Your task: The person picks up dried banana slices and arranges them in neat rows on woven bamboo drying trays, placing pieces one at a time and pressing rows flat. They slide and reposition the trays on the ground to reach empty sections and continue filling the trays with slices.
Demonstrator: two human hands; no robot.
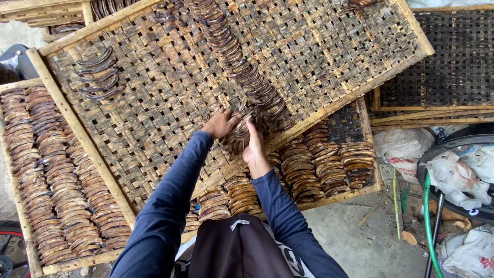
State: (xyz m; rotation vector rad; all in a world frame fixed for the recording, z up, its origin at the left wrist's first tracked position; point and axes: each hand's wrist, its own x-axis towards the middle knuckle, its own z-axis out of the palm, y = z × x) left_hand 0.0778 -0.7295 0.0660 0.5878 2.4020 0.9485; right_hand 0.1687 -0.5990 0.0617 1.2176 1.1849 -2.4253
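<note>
Crumpled white plastic bags [458, 177] in round tub at right, white sack [404, 149] beside it

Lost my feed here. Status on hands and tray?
Left hand and right hand clasp a bunch of dark curved strips. Woven tray underneath. Nothing blocking.

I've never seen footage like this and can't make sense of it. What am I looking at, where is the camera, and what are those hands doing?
There is one picture, taken by a camera worn on a person's head and looking down, so the two blue-sleeved arms are the wearer's own. The left hand and right hand close together around a bunch of dark curved strips. They work over a woven tray with a wooden frame, which carries a long row of the same strips and a few loose ones. Under it lie other trays packed with rows of brown curved pieces. To the right are a green hose and white bags on concrete ground.
</note>
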